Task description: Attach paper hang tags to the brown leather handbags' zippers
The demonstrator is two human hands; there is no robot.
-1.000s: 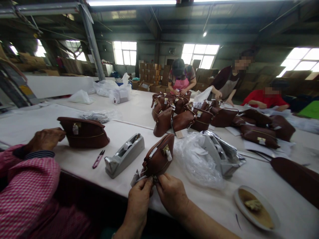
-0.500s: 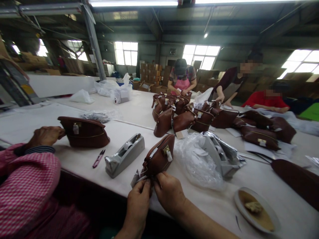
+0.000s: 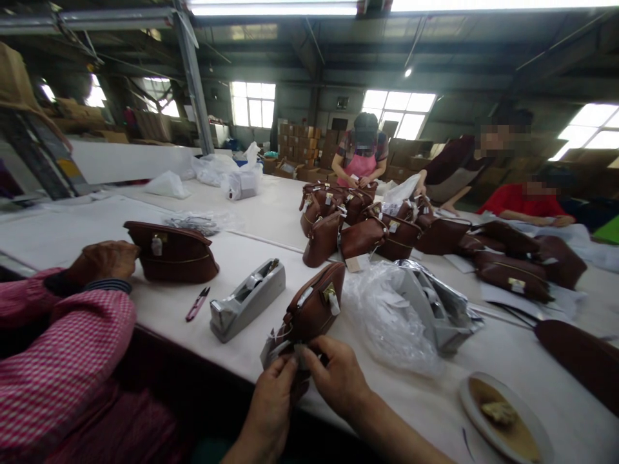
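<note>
A small brown leather bag (image 3: 316, 298) with a gold lock plate stands at the table's near edge. A white tag (image 3: 267, 347) hangs on a string at its near end. At that end my left hand (image 3: 271, 403) is closed, thumb and fingers pinching the bag's strap end. My right hand (image 3: 341, 374) is closed opposite it, its thumb and forefinger on a small greyish piece (image 3: 300, 356) that I cannot identify. The fingers partly hide the strap. A grey tape dispenser (image 3: 249, 299) is left of the bag, and crumpled clear plastic (image 3: 387, 322) lies to its right.
Pink thread snips (image 3: 198, 304) lie left of the dispenser. A co-worker's hands (image 3: 109, 263) are beside another brown bag (image 3: 174, 254). A second dispenser (image 3: 435, 309), a round dish (image 3: 467, 403) and several brown bags (image 3: 362, 238) are farther right and back, with other people behind.
My right thumb and forefinger have opened slightly, and a greyish piece now shows between my hands. The co-worker's hands have come together near their bag. The view has turned slightly left.
</note>
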